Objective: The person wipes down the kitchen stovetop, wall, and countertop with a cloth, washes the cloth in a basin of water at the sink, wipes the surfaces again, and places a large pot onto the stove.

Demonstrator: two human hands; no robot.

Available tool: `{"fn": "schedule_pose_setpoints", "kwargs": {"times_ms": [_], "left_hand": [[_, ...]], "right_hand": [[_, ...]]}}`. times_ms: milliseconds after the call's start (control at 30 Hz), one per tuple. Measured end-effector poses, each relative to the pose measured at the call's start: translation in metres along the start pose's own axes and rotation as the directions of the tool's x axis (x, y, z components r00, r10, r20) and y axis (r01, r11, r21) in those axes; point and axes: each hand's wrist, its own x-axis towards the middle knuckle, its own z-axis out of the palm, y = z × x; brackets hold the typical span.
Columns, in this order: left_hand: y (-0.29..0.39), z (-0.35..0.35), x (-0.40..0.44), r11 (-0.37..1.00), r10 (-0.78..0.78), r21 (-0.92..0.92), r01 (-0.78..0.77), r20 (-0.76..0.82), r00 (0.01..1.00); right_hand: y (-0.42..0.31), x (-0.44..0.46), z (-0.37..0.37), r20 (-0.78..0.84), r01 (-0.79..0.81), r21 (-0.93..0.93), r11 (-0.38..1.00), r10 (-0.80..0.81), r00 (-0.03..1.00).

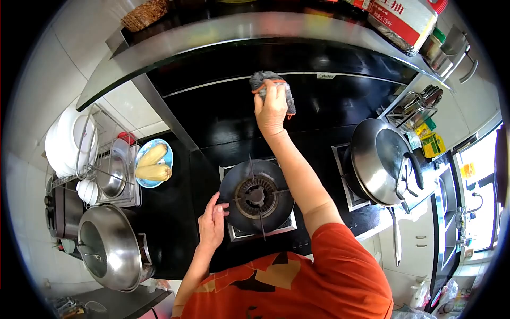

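The gray cloth (pixel 264 78) with the orange edge is up against the shiny black panel (pixel 212 117), at the back of the counter (pixel 175 212). A loose grip could let the cloth slip, and your knuckles could bump the shelf (pixel 228 37) if they go too high. Your arm reaches past the burner (pixel 256 196), so it could get burned if the metal is hot; no flame shows, but you cannot tell the heat by looking. Your right hand (pixel 272 108) is bent over the cloth, holding it with the fingers close together. Your left hand (pixel 212 220) is partly open, with its fingers a little bent and nothing seen in it. Its fingertips are at the burner's left edge, but you cannot tell if they touch. To the left, a blue and white plate (pixel 169 154) holds two pale yellow vegetables (pixel 154 171), and a big pot (pixel 109 239) sits nearer to you. To the right is a pan with a shiny lid (pixel 369 159).
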Motion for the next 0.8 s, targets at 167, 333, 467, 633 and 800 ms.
{"fn": "schedule_pose_setpoints", "kwargs": {"times_ms": [167,333,467,633,800], "left_hand": [[0.002,0.011,0.006,0.999,-0.008,-0.031,0.01,0.05,0.999],[0.0,-0.003,0.005,0.999,0.029,0.018,-0.029,0.036,0.999],[-0.018,-0.017,-0.001,0.999,-0.035,-0.044,0.032,-0.063,0.997],[-0.029,-0.016,0.004,0.994,-0.06,-0.091,0.052,-0.089,0.994],[-0.034,-0.02,0.008,0.993,-0.088,-0.091,0.08,-0.093,0.992]], "right_hand": [[0.036,-0.024,-0.019,0.292,0.167,-0.055,0.984,-0.145,0.946],[0.054,-0.002,-0.076,0.169,0.061,-0.301,0.952,-0.01,0.986],[0.11,0.023,-0.074,-0.183,-0.168,-0.265,0.949,0.122,0.976],[0.062,0.012,-0.016,-0.286,-0.28,-0.229,0.932,0.21,0.935],[-0.052,-0.028,0.052,-0.152,-0.107,-0.16,0.981,0.083,0.985]]}}
